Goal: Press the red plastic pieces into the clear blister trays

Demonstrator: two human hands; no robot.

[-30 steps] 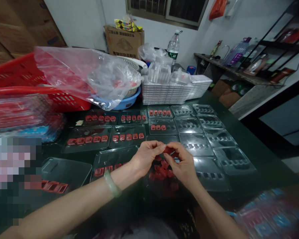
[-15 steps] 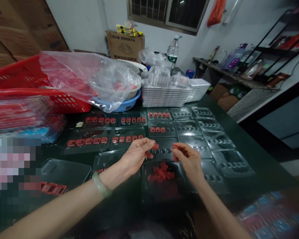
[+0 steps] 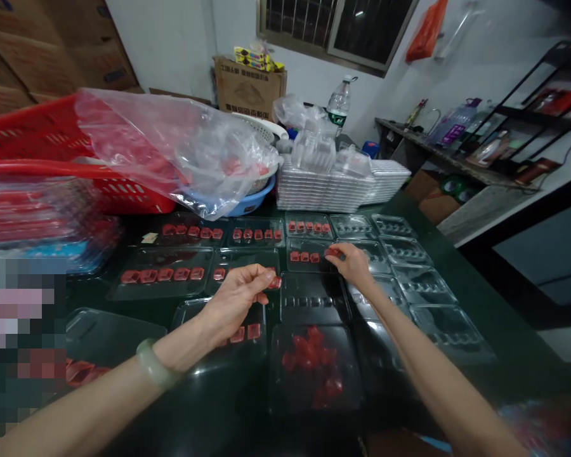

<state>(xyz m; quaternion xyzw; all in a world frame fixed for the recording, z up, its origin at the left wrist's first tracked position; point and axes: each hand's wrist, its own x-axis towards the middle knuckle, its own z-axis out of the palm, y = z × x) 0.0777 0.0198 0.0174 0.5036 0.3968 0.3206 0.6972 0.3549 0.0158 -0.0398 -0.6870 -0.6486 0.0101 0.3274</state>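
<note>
My left hand (image 3: 240,292), with a pale green bangle on its wrist, pinches a small red translucent piece (image 3: 275,282) near the middle of the table. My right hand (image 3: 353,263) reaches farther out and has its fingertips closed on another red piece (image 3: 332,252). That piece is at the right end of a clear plastic tray (image 3: 309,244) whose row holds three red pieces (image 3: 304,257). Between me and the hands, a clear tray (image 3: 285,393) bears a loose heap of red pieces (image 3: 311,349). Just beyond it lies a clear tray with bare slots (image 3: 309,285).
More clear trays (image 3: 428,285) stretch rightward; filled trays (image 3: 162,292) lie left. Behind them stand stacked clear trays (image 3: 323,190), a blue basin (image 3: 252,202) under a plastic bag (image 3: 171,139), and a red basket (image 3: 28,136). Packed bundles (image 3: 42,216) are at the left.
My right hand has moved away from me to the partly filled tray with its red piece. My left hand has shifted left, still pinching a piece. The view has also shifted slightly.
</note>
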